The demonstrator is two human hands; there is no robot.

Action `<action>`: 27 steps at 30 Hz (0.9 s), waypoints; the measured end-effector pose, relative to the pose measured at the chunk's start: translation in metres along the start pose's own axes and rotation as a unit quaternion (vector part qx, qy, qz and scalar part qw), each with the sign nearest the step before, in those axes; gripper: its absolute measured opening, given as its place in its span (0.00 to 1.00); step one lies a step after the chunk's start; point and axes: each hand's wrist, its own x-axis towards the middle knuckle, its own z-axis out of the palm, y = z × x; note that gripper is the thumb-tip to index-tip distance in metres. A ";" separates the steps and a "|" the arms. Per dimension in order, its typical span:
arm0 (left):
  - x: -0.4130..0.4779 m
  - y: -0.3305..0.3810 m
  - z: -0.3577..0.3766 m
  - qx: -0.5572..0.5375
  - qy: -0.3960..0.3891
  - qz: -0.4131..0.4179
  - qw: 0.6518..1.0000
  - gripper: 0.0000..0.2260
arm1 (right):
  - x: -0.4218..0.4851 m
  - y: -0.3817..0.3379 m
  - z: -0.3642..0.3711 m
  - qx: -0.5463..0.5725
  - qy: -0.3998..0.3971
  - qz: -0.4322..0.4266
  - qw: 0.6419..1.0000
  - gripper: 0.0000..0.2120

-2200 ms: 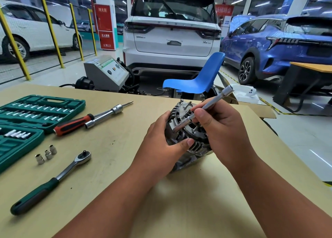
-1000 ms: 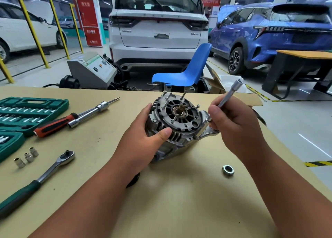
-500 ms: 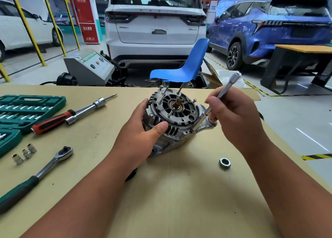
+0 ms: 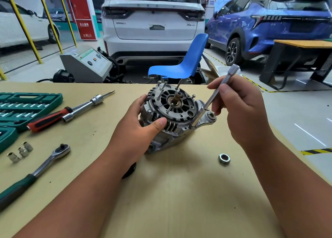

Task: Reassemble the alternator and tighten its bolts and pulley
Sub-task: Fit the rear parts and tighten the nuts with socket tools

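Our alternator (image 4: 172, 111) tilted on the counter (image 4: 179, 201) mid frame, our left hand (image 4: 136, 133), grip curled round its side, our right hand (image 4: 240, 110), grip pinching a long silver tool (image 4: 215, 95), tip on the alternator's right edge, loose nut (image 4: 224, 159) lower right.

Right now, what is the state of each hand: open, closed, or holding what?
The left hand holds the alternator, thumb and fingers curled round its housing.
The right hand pinches a long socket bar, its lower end on the alternator's edge.
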 end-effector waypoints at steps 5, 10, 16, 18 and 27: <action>-0.001 -0.001 -0.001 0.006 0.004 0.001 1.000 0.31 | -0.001 -0.004 0.002 -0.021 0.000 -0.011 1.000 0.09; -0.001 -0.002 -0.001 0.007 0.006 0.003 1.000 0.31 | 0.001 -0.006 0.002 0.007 0.012 0.004 1.000 0.03; -0.001 -0.004 -0.001 0.031 0.010 0.006 0.999 0.30 | 0.001 -0.007 0.000 0.043 0.037 0.024 0.998 0.10; -0.001 -0.004 -0.001 0.035 0.007 0.007 0.999 0.30 | 0.000 -0.007 0.000 0.033 0.036 0.022 0.999 0.10; -0.002 0.001 -0.001 0.016 0.005 0.001 1.000 0.33 | 0.002 -0.006 0.000 0.034 0.034 0.015 0.999 0.06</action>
